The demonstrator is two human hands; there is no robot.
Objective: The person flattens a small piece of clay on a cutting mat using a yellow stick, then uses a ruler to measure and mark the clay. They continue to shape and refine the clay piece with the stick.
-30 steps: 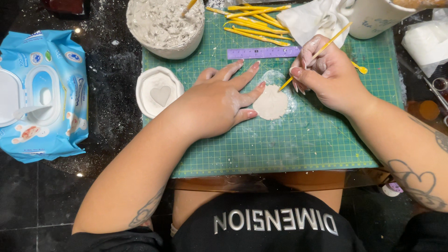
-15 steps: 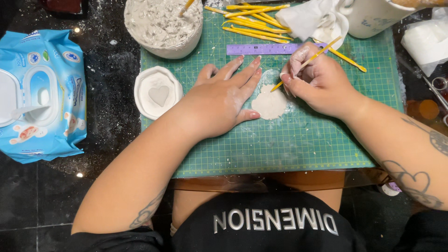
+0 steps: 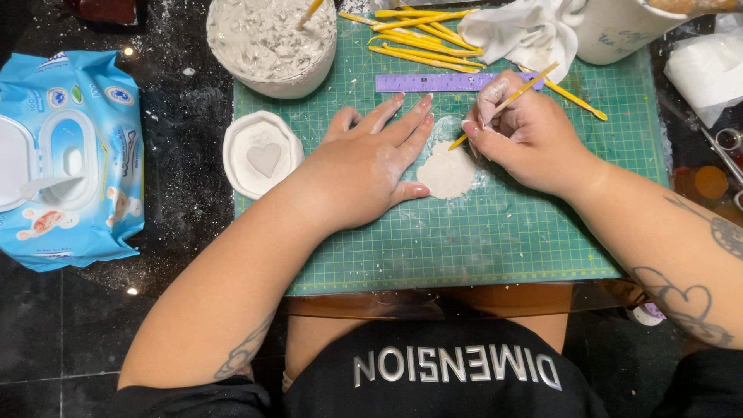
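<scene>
Head: bowl (image 3: pixel 306 77) holds grey paste; mould (image 3: pixel 261 153) filled.

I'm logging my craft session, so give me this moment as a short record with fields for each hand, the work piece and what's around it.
Left hand: left hand lies flat on the green cutting mat, fingers spread, beside the clay piece
Right hand: right hand grips a yellow sculpting tool, tip at the clay's upper edge
Work piece: flat white clay piece on the mat
On mat: purple ruler, spare yellow tools, white cloth
Nearby: tub of white clay, heart mould dish, blue wet-wipes pack
</scene>
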